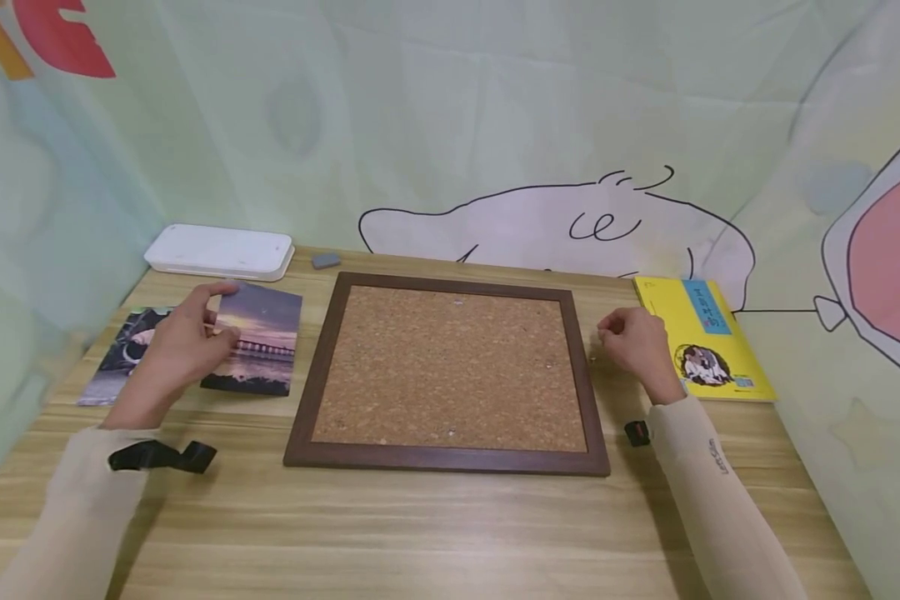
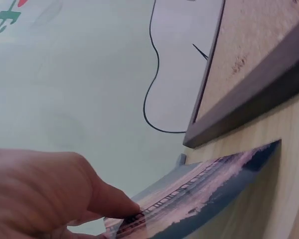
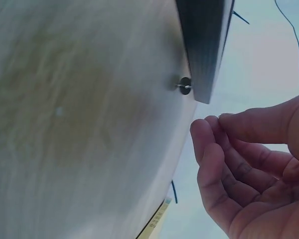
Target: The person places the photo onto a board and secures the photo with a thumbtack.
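My left hand (image 1: 187, 337) pinches a photo print (image 1: 258, 358) of a pier under a purple sunset sky. In the left wrist view the photo (image 2: 189, 199) bends slightly and tilts above the table. Another photo (image 1: 116, 367) lies partly hidden beneath the left hand. Just right of the cork board (image 1: 450, 367) is my right hand (image 1: 633, 346), with thumb and curled fingertips together and nothing visible between them. Close to it, a small pin (image 3: 184, 85) lies on the table beside the frame's edge. Several small clear pins (image 1: 452, 432) show on the cork.
A white case (image 1: 221, 252) stands at the back left, with a small grey block (image 1: 326, 261) beside it. The yellow book (image 1: 656, 325) lies to the right of my right hand. A printed cloth (image 1: 450, 125) hangs along the table's back edge.
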`<state>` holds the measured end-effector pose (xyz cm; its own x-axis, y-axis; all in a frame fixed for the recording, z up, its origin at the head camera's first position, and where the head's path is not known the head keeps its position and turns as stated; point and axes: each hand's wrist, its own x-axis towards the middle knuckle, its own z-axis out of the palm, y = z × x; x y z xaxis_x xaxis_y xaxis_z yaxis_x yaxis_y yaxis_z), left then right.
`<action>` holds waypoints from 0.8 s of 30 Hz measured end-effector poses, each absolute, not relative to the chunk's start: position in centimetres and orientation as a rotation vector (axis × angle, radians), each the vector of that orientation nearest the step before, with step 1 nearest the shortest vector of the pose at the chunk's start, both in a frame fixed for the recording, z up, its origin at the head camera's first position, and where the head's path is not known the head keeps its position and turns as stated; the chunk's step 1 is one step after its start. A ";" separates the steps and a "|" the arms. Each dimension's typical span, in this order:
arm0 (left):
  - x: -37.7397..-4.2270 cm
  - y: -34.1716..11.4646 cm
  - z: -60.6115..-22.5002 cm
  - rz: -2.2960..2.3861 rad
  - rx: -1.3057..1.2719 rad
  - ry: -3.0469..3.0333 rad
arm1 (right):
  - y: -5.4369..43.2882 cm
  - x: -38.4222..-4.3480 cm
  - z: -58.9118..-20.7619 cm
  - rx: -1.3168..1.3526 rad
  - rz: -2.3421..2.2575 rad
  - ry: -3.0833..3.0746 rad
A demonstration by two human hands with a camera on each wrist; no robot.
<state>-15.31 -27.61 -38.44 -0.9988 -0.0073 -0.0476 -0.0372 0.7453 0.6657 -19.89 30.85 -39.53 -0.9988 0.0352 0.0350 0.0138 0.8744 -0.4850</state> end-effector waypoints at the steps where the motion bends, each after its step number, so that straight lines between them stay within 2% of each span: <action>1: -15.3 -27.5 -38.3 1.115 -0.035 2.901 | 30.8 -19.8 -39.4 -0.038 0.784 -2.998; 12: -15.2 -25.6 -36.5 1.202 0.045 2.876 | 29.6 -19.3 -38.4 0.043 0.833 -2.935; 24: -15.6 -22.3 -36.4 1.408 0.181 2.622 | 27.4 -18.0 -37.0 0.090 0.920 -2.898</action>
<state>-15.55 -22.29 -36.45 -0.9799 0.1811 -0.0832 0.0307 0.5496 0.8348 -17.98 27.41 -37.03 -0.9933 -0.0257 0.1130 -0.0862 0.8157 -0.5721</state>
